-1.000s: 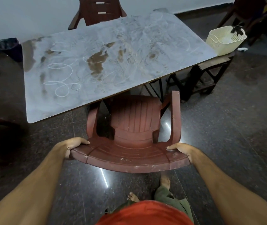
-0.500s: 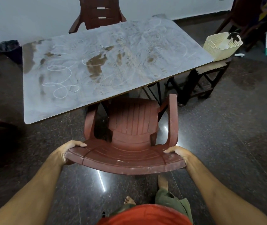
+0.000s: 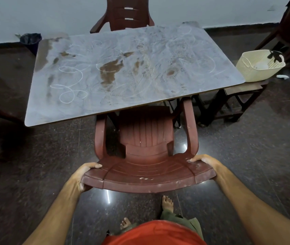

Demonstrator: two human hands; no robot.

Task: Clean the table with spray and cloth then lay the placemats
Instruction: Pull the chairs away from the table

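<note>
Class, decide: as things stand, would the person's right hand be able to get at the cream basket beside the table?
Probably not yet. The right hand grips the chair's backrest, and the cream basket sits well off past the table's far-right corner; nothing blocks it otherwise.

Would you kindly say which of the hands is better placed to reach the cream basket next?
Right: the right hand grips the chair back on the basket's side.

Chair (image 3: 146,138) before table (image 3: 158,96), basket (image 3: 259,65) to its right.
</note>
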